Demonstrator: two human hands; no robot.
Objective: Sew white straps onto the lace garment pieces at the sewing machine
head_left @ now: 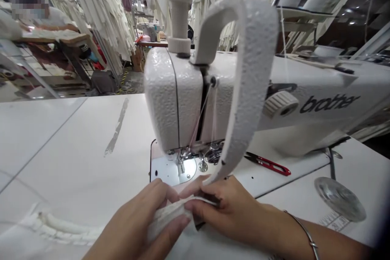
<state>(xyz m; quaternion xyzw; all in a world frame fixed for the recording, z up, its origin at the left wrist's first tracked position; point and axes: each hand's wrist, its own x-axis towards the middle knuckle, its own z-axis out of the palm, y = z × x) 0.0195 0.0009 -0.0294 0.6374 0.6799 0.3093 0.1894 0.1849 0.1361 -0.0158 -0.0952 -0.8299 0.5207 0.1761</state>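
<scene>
1. The right hand (227, 207) pinched the end of a long, cream, pebbly-textured fabric strip (254, 77) between thumb and fingers, near the front edge of the table, just in front of the needle area. A pinch of that kind probably served to keep the folded edge flat and aligned.
2. The left hand (143, 223) was closed on the same piece from the other side, thumb on top and fingers curled beneath, so the cloth was stretched between both hands.
3. From the right hand the strip rose steeply and looped over the arm of the white, textured-enamel Brother sewing machine (304, 89), likely draped there to keep its length off the work surface.
4. Just behind the hands lay the shiny metal needle plate (166, 170) with the presser foot (182, 162) above it; whether the foot was up or down could not be told.
5. To the right of the strip, red-handled thread snips (268, 163) lay on the machine bed, within easy reach.
6. At the left, a cream ruffled trim piece (57, 225) rested on the white laminate table (61, 142), apart from the hands.
7. Far off at upper left, another person (33, 12) worked at a separate bench.
</scene>
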